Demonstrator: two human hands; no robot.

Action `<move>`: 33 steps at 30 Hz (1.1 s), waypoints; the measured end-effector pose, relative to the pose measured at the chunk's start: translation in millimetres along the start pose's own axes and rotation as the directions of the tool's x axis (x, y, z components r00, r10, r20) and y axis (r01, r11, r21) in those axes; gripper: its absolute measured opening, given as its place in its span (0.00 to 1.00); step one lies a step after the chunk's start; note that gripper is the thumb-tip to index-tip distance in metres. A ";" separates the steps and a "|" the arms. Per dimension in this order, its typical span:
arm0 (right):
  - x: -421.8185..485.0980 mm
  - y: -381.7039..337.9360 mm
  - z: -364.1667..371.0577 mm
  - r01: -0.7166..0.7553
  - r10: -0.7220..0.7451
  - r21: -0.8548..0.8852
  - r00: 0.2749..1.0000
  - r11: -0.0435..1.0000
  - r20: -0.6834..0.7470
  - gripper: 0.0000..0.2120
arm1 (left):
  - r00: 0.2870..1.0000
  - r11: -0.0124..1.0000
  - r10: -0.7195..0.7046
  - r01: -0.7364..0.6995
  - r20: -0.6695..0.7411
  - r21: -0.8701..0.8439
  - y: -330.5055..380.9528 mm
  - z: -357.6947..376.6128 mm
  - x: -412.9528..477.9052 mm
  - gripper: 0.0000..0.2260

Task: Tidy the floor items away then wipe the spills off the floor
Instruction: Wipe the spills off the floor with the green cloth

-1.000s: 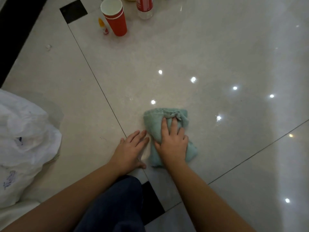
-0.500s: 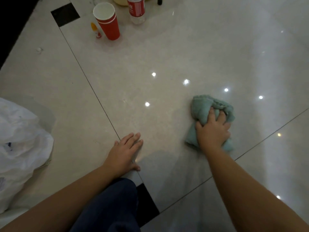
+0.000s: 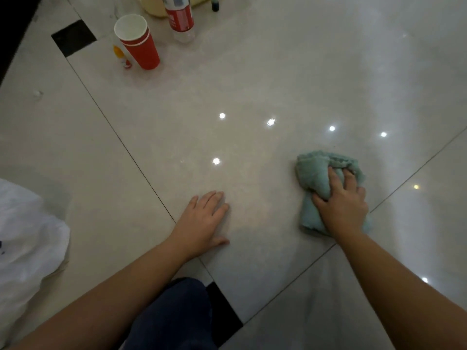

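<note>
At the far left edge a crumpled white plastic bag (image 3: 27,238) lies on the pale glossy tiled floor (image 3: 252,79). Further up, near the top, a small orange-capped bottle (image 3: 121,56) stands just beside a stack of red paper cups (image 3: 139,45), and to their right stands a clear bottle with a red label (image 3: 180,18), with a cream-coloured container (image 3: 151,3) behind it at the frame's edge and a tiny dark green bottle (image 3: 215,6) a little further right. Lower down, the left hand (image 3: 202,223) lies flat on the floor, palm down, fingers spread slightly, holding nothing. A knee in dark trousers (image 3: 174,314) shows at the bottom between the arms. Well to the right, the right hand (image 3: 341,205) presses down on a bunched green cloth (image 3: 316,173), its fingers curled into the folds and gripping it against the tile, near a grout line.
</note>
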State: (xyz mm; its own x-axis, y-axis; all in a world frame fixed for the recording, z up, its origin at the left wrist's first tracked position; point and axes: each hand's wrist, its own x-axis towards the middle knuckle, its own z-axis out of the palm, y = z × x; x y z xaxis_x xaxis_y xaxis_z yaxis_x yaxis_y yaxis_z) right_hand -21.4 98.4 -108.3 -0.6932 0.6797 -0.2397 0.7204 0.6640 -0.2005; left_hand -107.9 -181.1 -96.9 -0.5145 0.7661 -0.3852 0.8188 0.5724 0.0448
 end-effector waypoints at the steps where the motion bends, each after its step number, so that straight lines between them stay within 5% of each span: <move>1: -2.0 -0.5 -0.3 -0.027 0.027 -0.012 1.000 1.000 -0.009 0.33 | 1.000 1.000 0.011 -0.011 -0.009 -0.007 1.3 -1.6 7.2 0.40; 7: -54.4 -66.2 29.2 0.300 -0.293 -0.116 0.954 0.947 0.068 0.39 | 0.983 0.979 -0.169 0.160 -0.065 -0.127 -13.3 4.1 8.2 0.39; 12: -58.2 -74.3 35.1 0.587 -0.570 -0.143 0.809 0.797 0.145 0.40 | 0.915 0.879 -0.392 0.340 -0.100 -0.335 -19.0 9.8 2.4 0.36; 14: -30.7 -45.6 26.9 0.533 -0.528 -0.150 0.846 0.833 0.075 0.40 | 0.908 0.878 -0.398 0.337 -0.129 -0.340 -18.9 8.6 6.5 0.34; 17: 4.0 4.4 0.1 0.141 -0.143 -0.059 0.989 0.988 -0.031 0.36 | 0.928 0.917 -0.331 0.275 -0.169 -0.288 -19.7 0.3 19.5 0.31; 20: 14.6 25.2 -11.1 -0.143 0.144 0.052 0.989 0.988 -0.022 0.33 | 0.959 0.956 -0.218 0.173 -0.179 -0.236 -13.6 -11.1 41.5 0.30; 23: 2.2 -7.1 -7.3 -0.113 0.112 0.004 0.993 0.994 0.023 0.34 | 0.954 0.951 -0.174 0.097 -0.246 -0.294 5.5 -27.0 71.8 0.29; 26: -12.2 -15.7 5.1 0.196 -0.193 -0.060 0.980 0.979 0.046 0.38 | 0.949 0.947 -0.147 0.054 -0.277 -0.317 19.9 -44.8 101.7 0.30; 28: -2.4 8.8 1.2 0.268 -0.267 -0.106 0.963 0.957 0.030 0.38 | 0.954 0.974 -0.063 -0.005 -0.293 -0.227 23.9 -54.0 119.1 0.30; 30: 19.9 43.0 -9.4 0.208 -0.210 -0.071 0.978 0.976 -0.018 0.37 | 0.962 0.983 -0.013 -0.037 -0.272 -0.179 27.0 -64.8 133.9 0.30; 33: 51.8 103.2 -36.0 -0.084 0.084 -0.004 0.996 0.996 0.034 0.34 | 0.962 0.988 0.030 -0.069 -0.270 -0.136 39.0 -84.5 155.3 0.31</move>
State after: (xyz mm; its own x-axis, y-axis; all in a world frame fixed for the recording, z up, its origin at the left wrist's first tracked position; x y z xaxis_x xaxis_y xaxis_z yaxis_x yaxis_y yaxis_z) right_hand 16.2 213.3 -107.2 -0.6291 0.7221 -0.2876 0.7758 0.6060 -0.1755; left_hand -177.3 -15.0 -77.0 -0.5391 0.8336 -0.1208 0.8100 0.5524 0.1968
